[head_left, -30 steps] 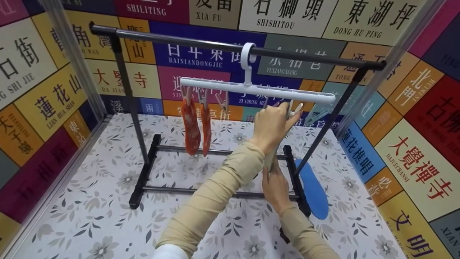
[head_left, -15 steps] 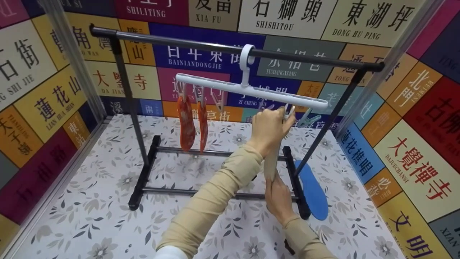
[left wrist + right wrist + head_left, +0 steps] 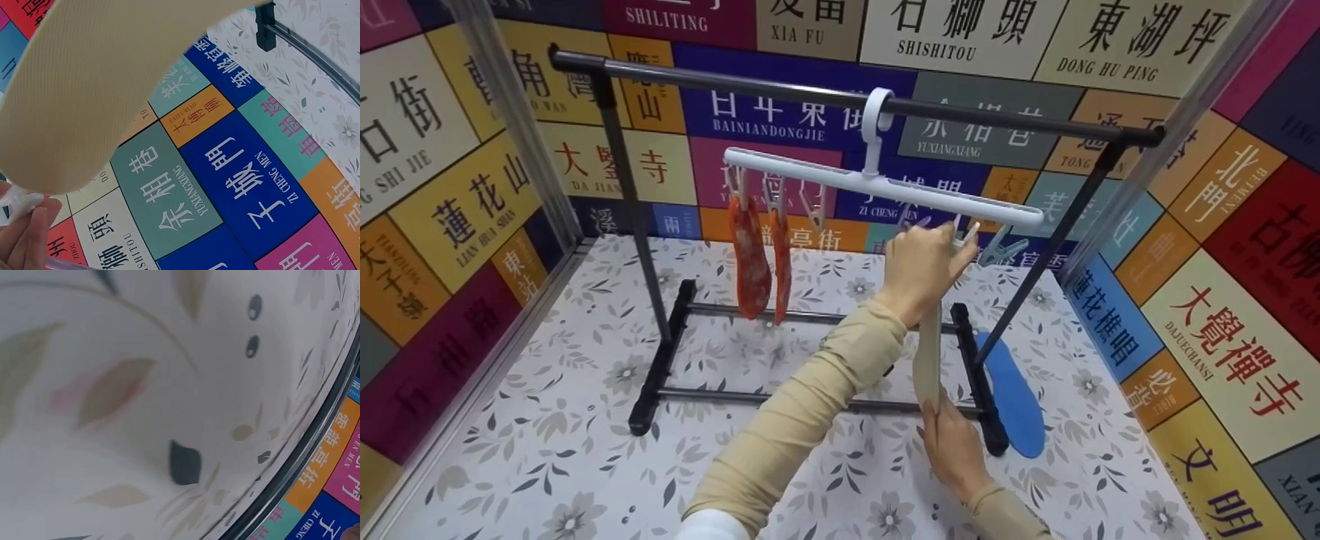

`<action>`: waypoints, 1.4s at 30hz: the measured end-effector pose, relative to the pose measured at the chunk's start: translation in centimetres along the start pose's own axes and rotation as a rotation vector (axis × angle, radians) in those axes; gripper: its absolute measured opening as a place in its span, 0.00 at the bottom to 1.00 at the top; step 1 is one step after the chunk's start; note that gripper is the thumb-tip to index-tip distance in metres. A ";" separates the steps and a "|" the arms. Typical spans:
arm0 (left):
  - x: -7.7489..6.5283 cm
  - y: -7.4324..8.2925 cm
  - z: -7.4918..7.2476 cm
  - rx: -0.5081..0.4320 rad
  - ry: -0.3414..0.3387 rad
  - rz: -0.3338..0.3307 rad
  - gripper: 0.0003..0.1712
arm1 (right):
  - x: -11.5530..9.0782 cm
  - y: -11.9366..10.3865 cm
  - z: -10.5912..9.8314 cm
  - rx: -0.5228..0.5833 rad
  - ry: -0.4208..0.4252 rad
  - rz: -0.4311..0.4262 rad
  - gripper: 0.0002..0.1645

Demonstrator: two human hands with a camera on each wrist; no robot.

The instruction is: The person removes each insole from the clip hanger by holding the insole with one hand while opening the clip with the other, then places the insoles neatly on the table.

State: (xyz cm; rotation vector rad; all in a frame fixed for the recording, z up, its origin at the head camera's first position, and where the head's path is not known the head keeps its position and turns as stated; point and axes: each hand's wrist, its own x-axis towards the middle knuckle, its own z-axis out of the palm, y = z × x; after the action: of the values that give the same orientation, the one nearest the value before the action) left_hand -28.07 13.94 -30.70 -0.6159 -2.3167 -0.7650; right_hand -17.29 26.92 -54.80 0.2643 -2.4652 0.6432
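The left hand [image 3: 921,270] pinched a white peg [image 3: 968,234] under the white hanger [image 3: 810,171]; the right hand [image 3: 957,446] held the lower end of a beige insole [image 3: 928,360], upright beneath. Two orange insoles [image 3: 750,262] hung leftward. A black rack [image 3: 750,85] bore the hanger; a blue insole [image 3: 1016,401] lay beside it on the worktop [image 3: 547,427].

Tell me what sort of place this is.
Probably a staged booth rather than a home: walls printed with Chinese lettering on three sides, a floral-print covering underneath, and a small garment rack standing on it.
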 end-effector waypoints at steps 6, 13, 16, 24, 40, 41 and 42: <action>-0.4 -0.4 -0.2 -0.064 0.014 -0.002 0.22 | -0.5 0.7 -1.1 -0.001 0.001 0.031 0.16; -1.1 -1.2 -0.5 -0.100 0.052 0.040 0.20 | -0.9 2.0 -2.1 0.002 0.075 0.032 0.12; -1.4 -1.6 -0.5 -0.100 0.085 0.070 0.17 | -1.1 2.4 -2.5 0.009 0.099 0.026 0.16; -2.8 -3.1 -0.3 -0.079 0.117 0.106 0.14 | -2.0 3.4 -3.4 -0.004 0.080 0.096 0.15; -5.8 -6.1 0.1 -0.134 0.122 0.038 0.14 | -3.0 6.7 -6.7 -0.070 0.184 0.127 0.11; -6.0 -6.3 0.1 -0.136 0.115 0.025 0.15 | -3.0 6.9 -6.9 -0.076 0.186 0.132 0.11; -6.2 -6.4 0.1 -0.135 0.110 0.011 0.15 | -3.1 7.1 -7.1 -0.074 0.187 0.136 0.10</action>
State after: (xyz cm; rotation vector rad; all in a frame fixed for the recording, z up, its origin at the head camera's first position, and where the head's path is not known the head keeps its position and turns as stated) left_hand -27.53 7.92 -37.27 -0.6288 -2.1732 -0.9330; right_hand -13.64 36.73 -54.17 0.0061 -2.3345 0.6026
